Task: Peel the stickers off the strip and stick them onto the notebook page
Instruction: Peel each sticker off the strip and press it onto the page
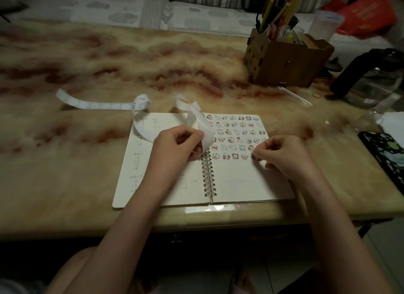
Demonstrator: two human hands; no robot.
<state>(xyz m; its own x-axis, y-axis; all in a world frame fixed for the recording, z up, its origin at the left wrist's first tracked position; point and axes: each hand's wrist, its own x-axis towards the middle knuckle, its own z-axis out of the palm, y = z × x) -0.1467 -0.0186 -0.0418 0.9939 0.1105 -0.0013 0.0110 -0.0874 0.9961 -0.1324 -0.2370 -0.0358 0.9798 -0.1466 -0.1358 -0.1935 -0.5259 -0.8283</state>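
Left hand (179,145) grips 1 strip (206,129); curled right hand (282,154) pinches 1 sticker (253,156) ending row 6; notebook (240,180) page blank below, center frame.

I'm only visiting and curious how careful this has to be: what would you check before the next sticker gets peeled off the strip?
1. Strip in hand: the left hand grips the sticker strip: ok.
2. Newest sticker stuck flat: the right hand has its fingertips on it at the sixth row's end: cannot tell.
3. Room to stick: the notebook page is bare below the rows: ok.
4. Stickers left: printed stickers show on the strip's far curl: ok.
5. Notebook lying open and flat on the table: ok.
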